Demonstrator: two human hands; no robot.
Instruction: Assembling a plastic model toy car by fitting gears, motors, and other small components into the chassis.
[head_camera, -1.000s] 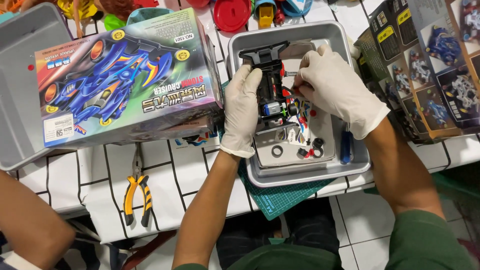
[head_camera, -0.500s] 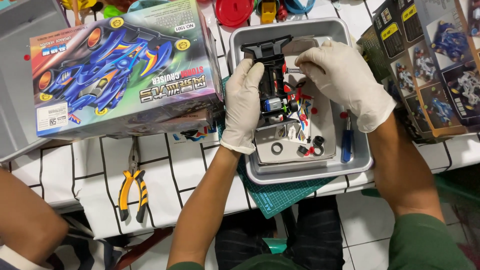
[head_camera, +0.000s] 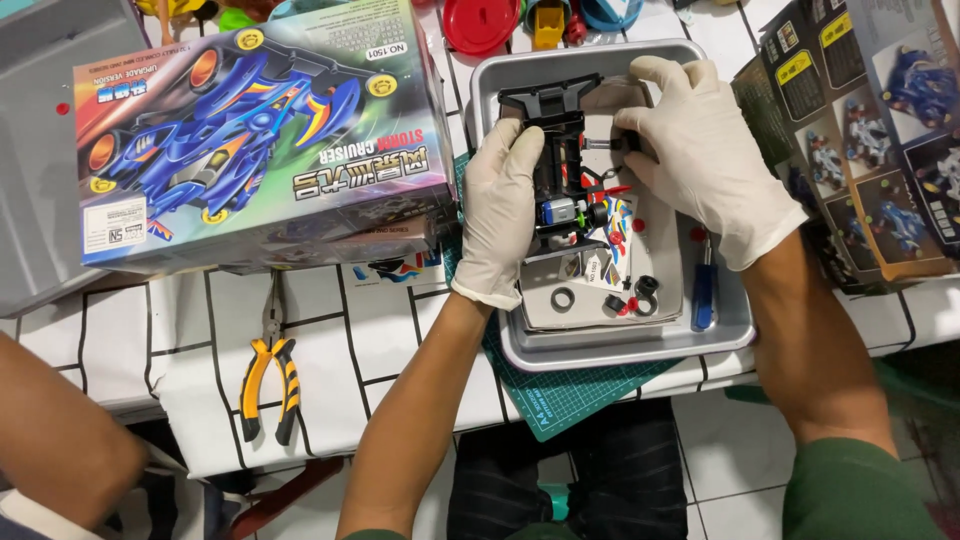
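Observation:
Both my hands wear white gloves and work over a grey metal tray (head_camera: 620, 350). My left hand (head_camera: 497, 205) grips the left side of a black toy car chassis (head_camera: 556, 150) that carries a small motor. My right hand (head_camera: 705, 155) pinches a small black part on a thin metal axle at the chassis's right side. Loose black rings and wheels (head_camera: 630, 295) and a sticker sheet lie in the tray below the chassis. A blue-handled screwdriver (head_camera: 703, 295) rests at the tray's right edge.
A colourful toy car box (head_camera: 250, 140) lies left of the tray. Yellow-and-black pliers (head_camera: 268, 375) lie on the white lined tablecloth. A green cutting mat (head_camera: 570, 395) sticks out under the tray. More printed boxes (head_camera: 870, 130) stand at the right. Another person's arm (head_camera: 60, 440) shows at lower left.
My right hand has shifted down from the chassis's top toward its right side and now pinches the axle part. My left hand keeps its grip.

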